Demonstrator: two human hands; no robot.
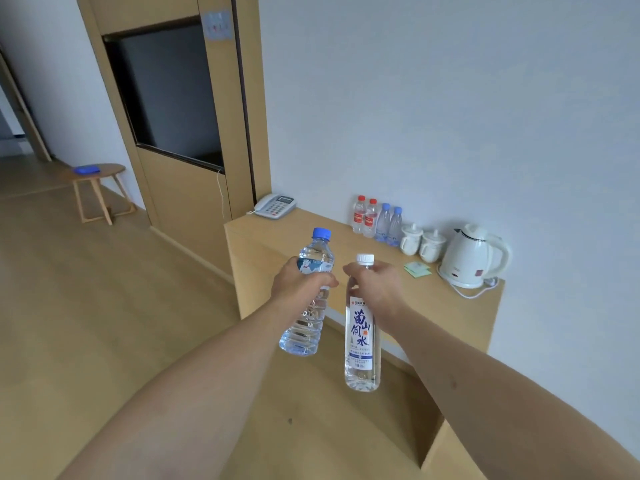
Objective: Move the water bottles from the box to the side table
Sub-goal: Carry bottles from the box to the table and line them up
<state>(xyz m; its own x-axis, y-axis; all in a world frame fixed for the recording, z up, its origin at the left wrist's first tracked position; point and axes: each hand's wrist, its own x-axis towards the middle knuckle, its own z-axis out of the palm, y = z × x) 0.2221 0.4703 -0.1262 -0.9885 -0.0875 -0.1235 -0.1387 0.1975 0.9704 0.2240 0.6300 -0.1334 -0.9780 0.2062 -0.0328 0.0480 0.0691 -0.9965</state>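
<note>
Two hands (301, 282) (379, 289) grip ribbed, clear-plastic bottles (304, 323) (362, 341) — upright.

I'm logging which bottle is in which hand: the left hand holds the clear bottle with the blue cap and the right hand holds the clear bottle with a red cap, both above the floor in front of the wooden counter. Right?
Not quite. In the head view the right hand holds a clear white-capped plastic bottle, not a red-capped one. The left hand does hold the clear blue-capped plastic bottle, both short of the light wooden counter.

arms: bare to past elbows; no sleeves visible | hands (301, 282): bare
</note>
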